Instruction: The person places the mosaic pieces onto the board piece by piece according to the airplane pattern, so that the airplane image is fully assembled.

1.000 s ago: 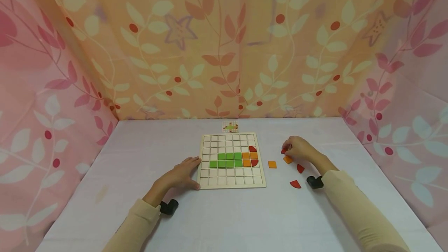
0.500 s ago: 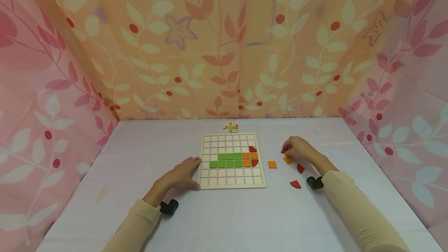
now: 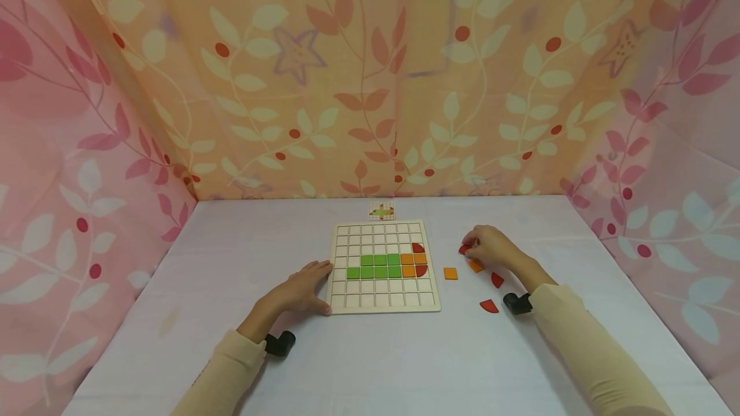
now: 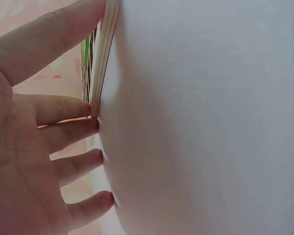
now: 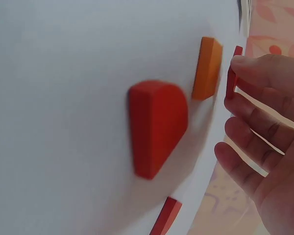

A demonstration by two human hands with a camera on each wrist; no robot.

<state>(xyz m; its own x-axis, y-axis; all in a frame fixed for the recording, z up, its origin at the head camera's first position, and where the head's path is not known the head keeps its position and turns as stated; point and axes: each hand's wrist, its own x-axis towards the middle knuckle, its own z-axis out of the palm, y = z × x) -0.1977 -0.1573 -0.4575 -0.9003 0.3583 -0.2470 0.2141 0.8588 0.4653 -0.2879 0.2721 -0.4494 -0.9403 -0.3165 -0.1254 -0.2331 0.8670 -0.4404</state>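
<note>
A pale wooden grid board (image 3: pixel 376 300) carries green square tiles (image 3: pixel 379 271), orange square tiles and two red quarter-round tiles at its right side. My left hand (image 3: pixel 300 287) lies at the board's left edge, with its thumb and a fingertip against the edge in the left wrist view and the other fingertips on the cloth. Right of the board, my right hand (image 3: pixel 493 246) pinches a red quarter-round tile (image 5: pixel 231 83) between thumb and fingers. Below that hand lies an orange square tile (image 5: pixel 207 69), with a red quarter-round tile (image 5: pixel 159 128) beside it.
A single orange tile (image 3: pixel 450 273) lies between the board and my right hand. Nearer to me is another red quarter-round tile (image 3: pixel 489 306). A small picture card (image 3: pixel 381 210) with a coloured pattern stands behind the board. Flowered cloth (image 3: pixel 370 82) walls surround the white table.
My right hand has shifted slightly left with the red quarter-round tile, showing more of it. The left hand keeps its place at the board, and the whole head view has dropped a touch.
</note>
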